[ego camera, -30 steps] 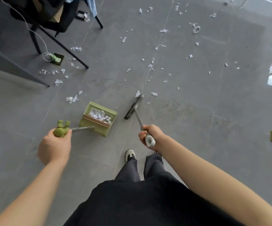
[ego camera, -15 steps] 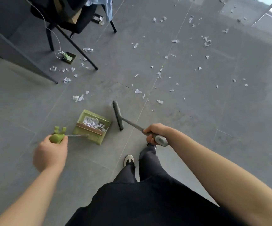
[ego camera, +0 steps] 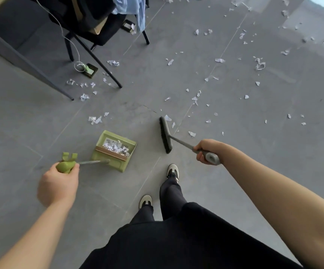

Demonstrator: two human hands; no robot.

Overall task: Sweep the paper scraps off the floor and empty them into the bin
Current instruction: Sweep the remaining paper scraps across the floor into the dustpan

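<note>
My left hand [ego camera: 58, 183] grips the green handle of a long-handled green dustpan [ego camera: 116, 150] that sits on the grey floor and holds several white paper scraps. My right hand [ego camera: 207, 151] grips the grey handle of a broom, whose dark brush head [ego camera: 165, 134] rests on the floor to the right of the dustpan. White paper scraps [ego camera: 192, 133] lie just beyond the brush, and several more are scattered across the floor [ego camera: 218, 60] farther out. No bin is visible.
A black chair [ego camera: 99, 33] with clothes on it and a desk leg [ego camera: 31, 65] stand at the upper left, with scraps [ego camera: 84, 97] beneath. A white cable runs to a green floor socket [ego camera: 90, 70]. My shoes [ego camera: 172, 170] stand just behind the tools.
The broom head swung from pointing away to lying sideways right of the dustpan, then shifted farther right. My view tilted up, and the dustpan stayed with my left hand.
</note>
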